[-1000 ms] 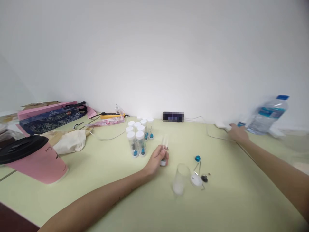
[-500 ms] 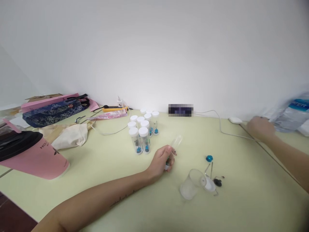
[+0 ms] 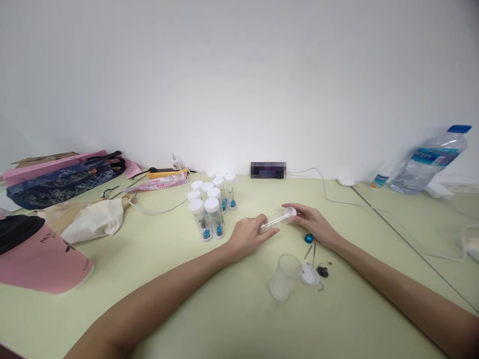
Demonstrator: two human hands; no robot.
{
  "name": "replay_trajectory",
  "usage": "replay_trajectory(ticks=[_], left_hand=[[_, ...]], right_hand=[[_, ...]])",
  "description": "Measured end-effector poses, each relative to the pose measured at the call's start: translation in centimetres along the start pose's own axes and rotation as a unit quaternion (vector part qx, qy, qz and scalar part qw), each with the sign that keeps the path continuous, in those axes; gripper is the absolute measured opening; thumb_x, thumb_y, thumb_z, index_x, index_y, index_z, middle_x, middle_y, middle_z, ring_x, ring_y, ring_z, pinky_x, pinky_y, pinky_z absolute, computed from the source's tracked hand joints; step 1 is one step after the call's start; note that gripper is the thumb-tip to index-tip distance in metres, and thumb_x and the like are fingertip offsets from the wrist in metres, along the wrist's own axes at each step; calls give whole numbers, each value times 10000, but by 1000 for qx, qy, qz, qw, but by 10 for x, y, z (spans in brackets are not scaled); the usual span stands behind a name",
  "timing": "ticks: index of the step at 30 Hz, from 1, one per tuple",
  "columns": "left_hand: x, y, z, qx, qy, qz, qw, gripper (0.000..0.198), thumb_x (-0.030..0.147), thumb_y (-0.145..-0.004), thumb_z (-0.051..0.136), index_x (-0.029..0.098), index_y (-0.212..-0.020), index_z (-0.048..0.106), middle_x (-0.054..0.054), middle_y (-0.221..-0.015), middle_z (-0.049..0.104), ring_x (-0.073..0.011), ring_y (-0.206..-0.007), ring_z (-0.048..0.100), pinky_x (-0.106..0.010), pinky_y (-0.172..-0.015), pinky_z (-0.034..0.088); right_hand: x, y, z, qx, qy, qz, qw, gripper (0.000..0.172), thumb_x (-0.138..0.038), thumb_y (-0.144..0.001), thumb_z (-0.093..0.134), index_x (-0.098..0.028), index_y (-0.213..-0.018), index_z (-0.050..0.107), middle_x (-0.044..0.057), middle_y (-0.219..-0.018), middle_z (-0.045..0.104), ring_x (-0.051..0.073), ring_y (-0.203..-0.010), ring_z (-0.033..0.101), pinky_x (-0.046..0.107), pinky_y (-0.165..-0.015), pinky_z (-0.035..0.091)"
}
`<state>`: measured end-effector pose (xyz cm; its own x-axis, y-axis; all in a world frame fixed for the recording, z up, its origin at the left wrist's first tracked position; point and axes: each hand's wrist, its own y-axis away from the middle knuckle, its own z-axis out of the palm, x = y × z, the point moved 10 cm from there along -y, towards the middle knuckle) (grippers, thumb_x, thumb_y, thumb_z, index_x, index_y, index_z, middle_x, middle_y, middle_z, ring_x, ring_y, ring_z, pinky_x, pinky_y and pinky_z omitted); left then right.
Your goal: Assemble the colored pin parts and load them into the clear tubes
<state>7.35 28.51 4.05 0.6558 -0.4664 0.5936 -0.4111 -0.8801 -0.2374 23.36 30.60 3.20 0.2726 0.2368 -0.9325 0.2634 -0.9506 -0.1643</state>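
Observation:
A clear plastic tube (image 3: pixel 276 220) lies slanted between my two hands above the table. My left hand (image 3: pixel 247 237) is closed around its left end. At the other end, the fingers of my right hand (image 3: pixel 312 223) pinch a white cap (image 3: pixel 291 212). What the tube holds, if anything, is hidden by my left fingers. Below my right hand rests a blue piece (image 3: pixel 309 239). Nearer to me stand an open clear tube (image 3: pixel 285 279), a loose white cap (image 3: pixel 310 274), a black piece (image 3: pixel 322 271) and some bent metal rods (image 3: pixel 313 254).
Several white-capped tubes (image 3: pixel 213 204) with blue pieces inside stand in a group left of my hands. A pink cup (image 3: pixel 56 257) is at the far left, a cloth bag (image 3: pixel 99 217) behind it. A water bottle (image 3: pixel 426 164) leans at the back right, beside a small bottle (image 3: pixel 380 179).
My right hand has come from the back right to the tube's end, where a white cap now shows. The tube in my left hand has turned to point right. The view has shifted right.

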Motion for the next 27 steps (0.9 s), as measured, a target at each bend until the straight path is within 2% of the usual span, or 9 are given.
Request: replay_trajectory(ticks=[3, 6, 8, 11, 15, 20, 24, 27], left_hand=[[4, -2, -2, 13, -30, 21, 999, 388, 592, -842, 469, 225, -888, 590, 31, -630, 548, -136, -581, 497, -241, -551, 284], [2, -2, -8, 31, -21, 21, 999, 385, 588, -846, 469, 230, -900, 601, 32, -628, 556, -132, -588, 504, -237, -559, 297], [0, -1, -9, 31, -21, 17, 999, 377, 585, -840, 483, 234, -890, 610, 34, -634, 569, -128, -589, 509, -235, -560, 299], [-3, 0, -9, 20, -32, 11, 999, 350, 569, -830, 510, 238, -857, 623, 36, -659, 602, -125, -599, 520, -236, -558, 293], [0, -1, -4, 2, -37, 21, 999, 336, 550, -826, 527, 234, -854, 637, 26, -693, 637, -133, -624, 542, -239, -565, 298], [1, -2, -2, -4, -28, 24, 999, 339, 538, -830, 524, 226, -876, 649, 6, -730, 659, -145, -641, 554, -243, -578, 311], [0, -2, -2, -4, -34, 25, 999, 344, 545, -826, 528, 230, -878, 656, 2, -718, 658, -151, -636, 556, -246, -577, 310], [0, -2, -1, -4, -40, 22, 999, 335, 539, -822, 538, 232, -878, 659, 0, -723, 665, -156, -647, 566, -246, -584, 314]], right_hand=[[-5, 10, 11, -35, -53, 5, 998, 413, -426, -824, 635, -274, -1207, 601, 43, -1194, 620, 257, -1079, 582, 392, -965, 437], [0, 21, 26, -50, -133, 46, 989, 470, -404, -838, 636, -284, -1279, 526, 52, -1139, 642, 250, -1058, 610, 419, -987, 428], [4, 24, 27, -28, -162, 63, 984, 456, -381, -827, 659, -292, -1253, 520, 42, -1078, 654, 238, -1029, 619, 407, -955, 450], [4, 22, 19, 12, -182, 47, 982, 335, -340, -793, 706, -281, -1097, 576, 12, -1029, 638, 194, -962, 613, 338, -881, 479], [2, 19, 20, -3, -186, 43, 982, 307, -327, -784, 715, -261, -1055, 587, 13, -973, 640, 174, -889, 608, 303, -799, 495], [3, 20, 14, 30, -155, 36, 987, 356, -334, -755, 738, -258, -1076, 607, 38, -1044, 666, 215, -986, 613, 341, -876, 489], [8, 22, 11, 44, -139, 56, 988, 392, -366, -746, 734, -278, -1109, 617, 40, -1043, 696, 247, -962, 648, 393, -866, 513], [6, 22, 7, 60, -121, 45, 990, 379, -367, -738, 739, -272, -1092, 641, 44, -1051, 703, 261, -1007, 642, 403, -894, 511]])
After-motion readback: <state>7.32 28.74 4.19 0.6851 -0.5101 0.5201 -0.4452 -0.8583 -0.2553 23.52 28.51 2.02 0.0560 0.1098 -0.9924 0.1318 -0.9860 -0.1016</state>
